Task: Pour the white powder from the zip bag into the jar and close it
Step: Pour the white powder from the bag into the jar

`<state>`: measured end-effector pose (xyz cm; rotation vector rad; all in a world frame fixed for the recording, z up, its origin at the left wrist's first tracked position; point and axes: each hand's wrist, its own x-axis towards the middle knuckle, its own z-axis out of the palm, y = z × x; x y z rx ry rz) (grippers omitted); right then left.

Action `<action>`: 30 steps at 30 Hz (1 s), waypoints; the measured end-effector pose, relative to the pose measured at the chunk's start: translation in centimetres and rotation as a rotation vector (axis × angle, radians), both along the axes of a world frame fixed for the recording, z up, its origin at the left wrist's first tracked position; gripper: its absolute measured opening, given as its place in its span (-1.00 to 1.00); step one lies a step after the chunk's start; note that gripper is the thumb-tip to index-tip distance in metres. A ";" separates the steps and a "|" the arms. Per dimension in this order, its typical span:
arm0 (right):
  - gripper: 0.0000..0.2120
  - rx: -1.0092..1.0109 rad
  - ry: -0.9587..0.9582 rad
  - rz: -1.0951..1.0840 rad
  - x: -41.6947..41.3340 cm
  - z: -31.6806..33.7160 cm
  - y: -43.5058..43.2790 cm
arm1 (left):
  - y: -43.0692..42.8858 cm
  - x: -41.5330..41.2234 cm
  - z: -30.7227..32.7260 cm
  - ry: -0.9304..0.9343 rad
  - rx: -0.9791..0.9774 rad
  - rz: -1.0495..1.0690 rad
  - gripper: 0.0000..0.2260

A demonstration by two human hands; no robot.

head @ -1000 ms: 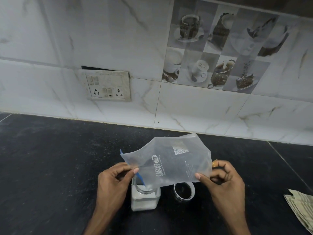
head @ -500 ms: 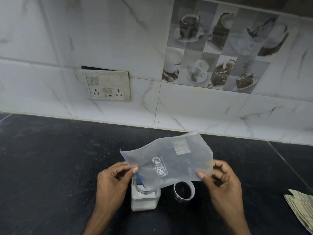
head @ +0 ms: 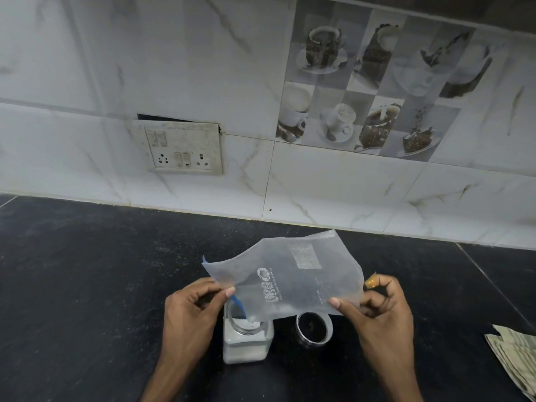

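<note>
A translucent zip bag with a blue zip strip is held tilted above an open glass jar. Its lower corner dips into the jar's mouth. My left hand pinches the bag's left edge beside the jar. My right hand pinches the bag's lower right edge. White powder fills much of the jar, and a little clings inside the bag near the mouth. The jar's round lid lies upside down on the black counter, just right of the jar.
A folded newspaper lies at the counter's right edge. Behind the counter rises a marble-tiled wall with a switch and socket panel and a tile showing coffee cups.
The bag's far edge has dipped slightly and my right hand has shifted a little along the bag's lower edge. The jar and lid have not moved.
</note>
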<state>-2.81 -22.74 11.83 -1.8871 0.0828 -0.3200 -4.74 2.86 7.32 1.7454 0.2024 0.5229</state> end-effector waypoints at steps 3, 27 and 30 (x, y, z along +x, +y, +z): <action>-0.61 0.043 0.018 0.055 0.0 0.1 0.0 | 0.1 0.0 0.0 -0.001 -0.002 0.006 -0.77; -0.62 0.007 0.029 0.024 0.2 0.0 0.4 | 0.0 0.4 -0.4 0.001 -0.018 -0.023 -0.77; -0.68 0.024 0.027 0.000 0.3 0.0 0.3 | 0.2 0.6 -0.4 -0.003 -0.019 -0.016 -0.75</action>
